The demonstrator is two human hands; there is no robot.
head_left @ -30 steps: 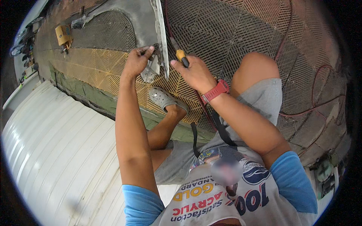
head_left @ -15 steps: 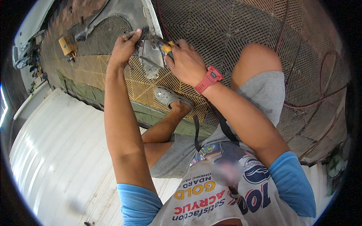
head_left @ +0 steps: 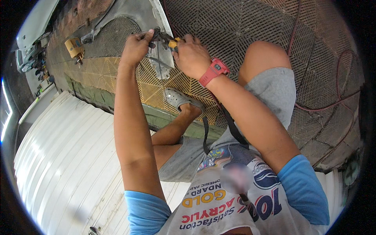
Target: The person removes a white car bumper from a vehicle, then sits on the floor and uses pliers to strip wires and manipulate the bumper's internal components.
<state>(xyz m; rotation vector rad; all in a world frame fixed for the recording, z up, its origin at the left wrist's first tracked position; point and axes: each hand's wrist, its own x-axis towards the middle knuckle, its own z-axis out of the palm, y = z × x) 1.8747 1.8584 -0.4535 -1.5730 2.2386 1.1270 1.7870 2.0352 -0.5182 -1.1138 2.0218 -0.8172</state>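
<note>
A bare grey metal panel (head_left: 149,15), curved like a car fender, lies at the top with its narrow end toward me. My right hand (head_left: 192,58) is wrapped round pliers (head_left: 172,44) with yellow and black handles. The pliers' dark jaws point left, at a small black part (head_left: 156,33) by the panel's edge. My left hand (head_left: 137,47) pinches that black part between thumb and fingers. A thin dark strip (head_left: 158,62) crosses the panel's narrow end below the hands. Whether the jaws bite on the part is too small to tell.
A yellow-brown box or pouch (head_left: 74,47) lies on the grid floor mats (head_left: 219,23) to the left. Reddish hoses (head_left: 313,111) run over the mats at the right. Ribbed white sheeting (head_left: 66,156) fills the lower left. My clog (head_left: 179,98) is below the panel.
The panel and left hand appear slightly further right in the picture. My right hand has shifted slightly, still gripping the pliers near the black part.
</note>
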